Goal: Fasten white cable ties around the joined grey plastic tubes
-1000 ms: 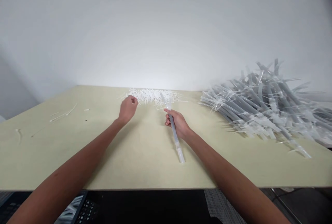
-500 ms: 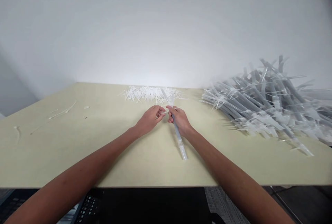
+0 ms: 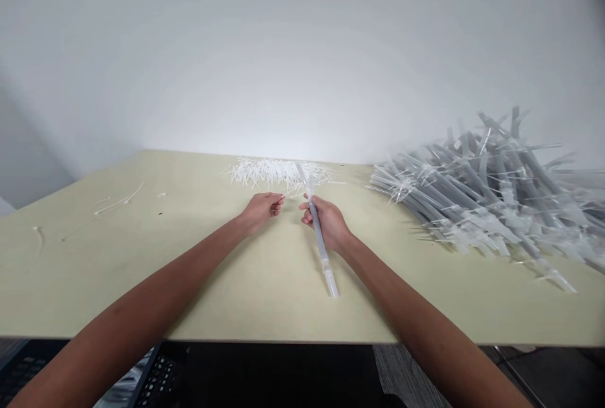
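We have one translucent plastic tube (image 3: 319,238) in our right hand (image 3: 329,224), the fingers and thumb wrapped around its upper part. It lies near the middle of the table (image 3: 255,294), in front of us, its long body running from about half past five to half past eleven. The tube is slim and straight, smoky grey along the shaft, with a cloudy collar towards the near end and a paler, clearer tip beyond that. At the far end it forks: a glassy grey prong slants towards eleven, and a frosted, whiter one points nearer twelve.

Our left hand (image 3: 261,211) is at nine o'clock from the right one — near it but apart — with the fingers bent in and the tips drawn towards each other. We cannot tell whether they have hold of a cable tie, for anything there is too thin to make out.

At twelve o'clock, just beyond our hands, spreads a pile of thin white cable ties (image 3: 265,173). A few loose ties (image 3: 126,201) lie around ten o'clock, near a small dark speck (image 3: 160,213). Towards two o'clock rises a large, tangled heap of similar grey tubes (image 3: 472,187), many with whitish ends. Below the table edge, at seven o'clock, we see part of a perforated dark crate (image 3: 158,376).
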Demonstrator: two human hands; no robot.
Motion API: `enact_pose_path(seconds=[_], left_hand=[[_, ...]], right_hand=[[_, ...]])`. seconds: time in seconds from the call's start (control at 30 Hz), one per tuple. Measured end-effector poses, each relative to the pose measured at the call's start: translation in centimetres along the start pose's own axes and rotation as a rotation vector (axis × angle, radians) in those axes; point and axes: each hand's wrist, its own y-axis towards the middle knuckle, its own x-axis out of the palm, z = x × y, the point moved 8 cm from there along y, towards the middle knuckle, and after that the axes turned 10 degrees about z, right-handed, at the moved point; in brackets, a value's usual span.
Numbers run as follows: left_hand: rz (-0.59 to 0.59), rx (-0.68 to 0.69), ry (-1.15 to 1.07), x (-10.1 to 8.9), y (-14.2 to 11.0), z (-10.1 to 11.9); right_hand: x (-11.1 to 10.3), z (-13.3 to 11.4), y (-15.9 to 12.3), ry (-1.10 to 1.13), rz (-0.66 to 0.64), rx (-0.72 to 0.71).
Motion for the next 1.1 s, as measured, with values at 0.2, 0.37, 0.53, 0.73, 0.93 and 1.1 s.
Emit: enact_pose_path(seconds=[0.2, 0.37, 0.53, 0.73, 0.93, 1.1], left_hand=[[-0.208, -0.009, -0.141, 2.6, -1.8, 0.8], [-0.252, -0.030, -0.188, 2.8, -1.9, 0.8], [-0.276, -0.031, -0.200, 3.2, -2.1, 0.8], [-0.297, -0.035, -0.213, 3.3, -2.4, 1.1], [-0.322, -0.053, -0.245, 3.5, -2.5, 1.1], [-0.331, -0.068, -0.248, 3.7, -2.3, 0.7]], right_hand=[[0.9, 0.8, -0.4, 0.036, -0.098, 0.115], [0.5, 1.1, 0.2, 0.086, -0.115, 0.151], [0.1, 1.4, 0.5, 0.093, -0.113, 0.176], [0.0, 1.3, 0.6, 0.041, -0.100, 0.169], [-0.5, 0.6, 0.7, -0.059, -0.017, 0.043], [-1.0, -0.1, 0.7, -0.170, 0.059, -0.090]])
